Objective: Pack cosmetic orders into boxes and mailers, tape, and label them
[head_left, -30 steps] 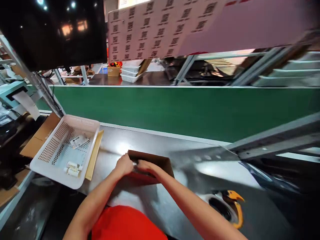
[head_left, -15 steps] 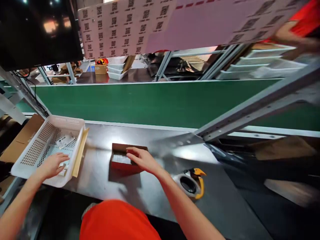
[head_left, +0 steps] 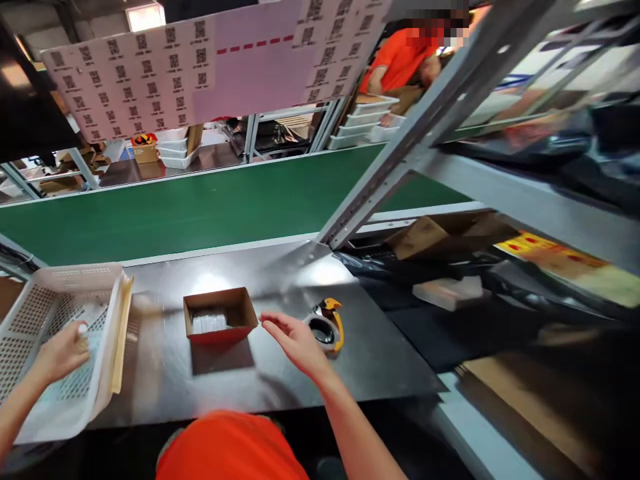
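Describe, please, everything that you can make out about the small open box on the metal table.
The small box looks like cardboard, red on its outer front and brown inside. It stands upright on the metal table, its top open, no flaps visible. Clear, plastic-looking items lie inside, mostly toward the left; what they are is unclear. The right hand is close beside its right end; whether the fingertips touch it I cannot tell.
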